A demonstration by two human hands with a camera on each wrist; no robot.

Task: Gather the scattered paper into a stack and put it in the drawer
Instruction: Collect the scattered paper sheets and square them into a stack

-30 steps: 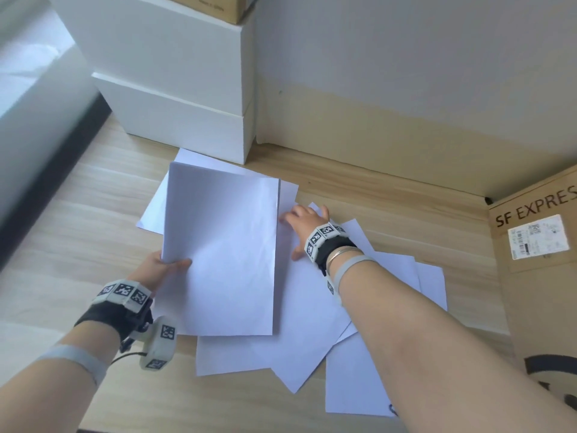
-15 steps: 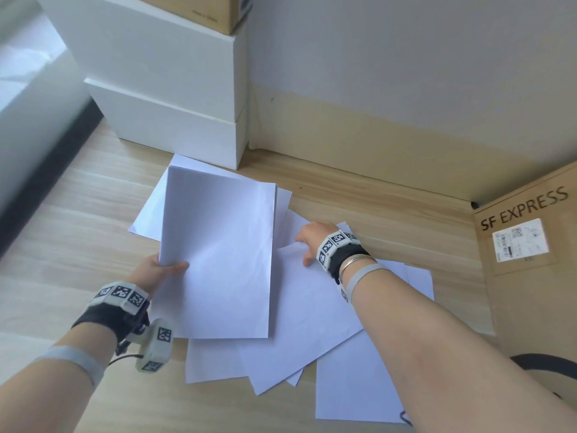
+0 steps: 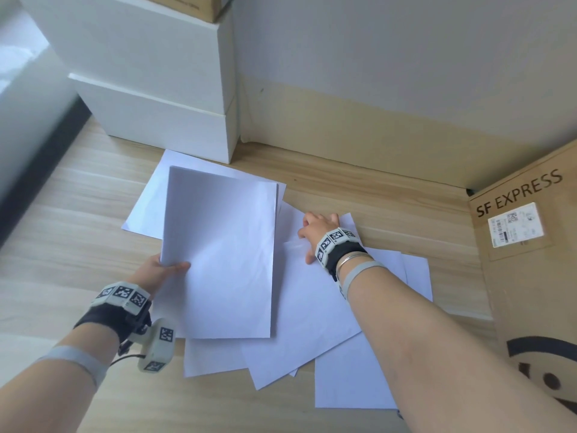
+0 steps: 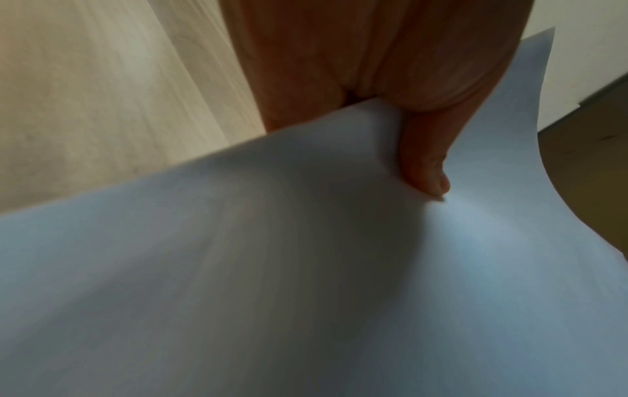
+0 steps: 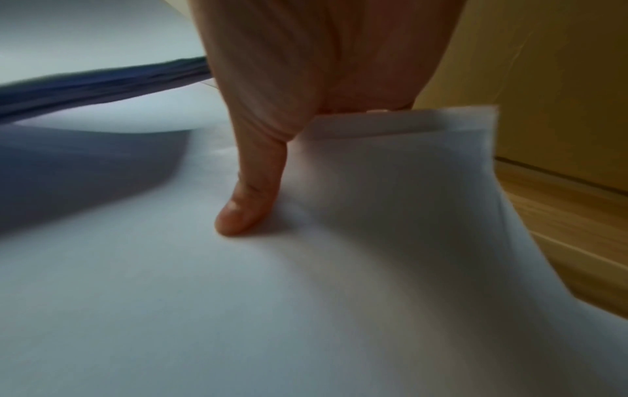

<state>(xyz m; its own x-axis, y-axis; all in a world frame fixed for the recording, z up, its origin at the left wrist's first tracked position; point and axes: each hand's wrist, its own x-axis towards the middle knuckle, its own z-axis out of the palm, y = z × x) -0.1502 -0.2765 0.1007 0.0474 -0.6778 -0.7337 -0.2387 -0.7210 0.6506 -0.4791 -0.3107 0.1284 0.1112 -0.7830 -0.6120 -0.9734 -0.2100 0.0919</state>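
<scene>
My left hand [image 3: 162,270] pinches a stack of white paper [image 3: 221,257] by its left edge, thumb on top, and holds it above the wooden floor; in the left wrist view the thumb [image 4: 425,172] presses on the stack [image 4: 271,282]. Several loose sheets [image 3: 312,323] lie fanned out beneath and to the right. My right hand [image 3: 315,235] grips the far edge of one loose sheet; in the right wrist view its thumb [image 5: 248,204] lies on top of that sheet [image 5: 339,295] and the fingers go under the edge.
A white drawer unit [image 3: 162,98] stands at the back left against the wall, with a cardboard box [image 3: 199,4] on top. A brown SF Express carton [image 3: 530,276] stands at the right. Another sheet [image 3: 146,210] lies under the held stack.
My right hand has slid from the stack's right edge to the right and nearer, onto a loose sheet, and taken hold of its edge. The left hand keeps the stack almost still.
</scene>
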